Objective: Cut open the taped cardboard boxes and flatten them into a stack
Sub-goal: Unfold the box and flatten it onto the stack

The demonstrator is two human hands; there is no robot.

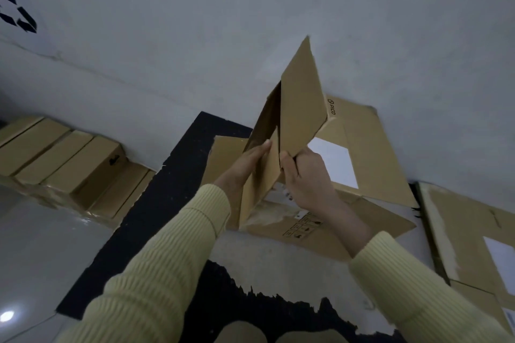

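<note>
- Held box [302, 103]: brown corrugated cardboard, opened and half collapsed. It is raised in the air before the wall, above the flattened boxes [373, 153] lying on the floor.
- Left hand [248, 161]: fingers are laid straight along a lower flap and press on it; the thumb is hidden.
- Right hand [306, 181]: grips the near edge of the large panel, thumb in front and fingers curled behind.
- Handling, judged: light for its bulk. Panels are stiff, creases give readily, and the surface is dry and not slippery. It crushes or tears if bent off a crease.
- Hold, judged: best at panel edges on opposite sides of a crease, so the walls fold together.
- Taped boxes [55, 153]: in a row by the wall, well apart to the left.
</note>
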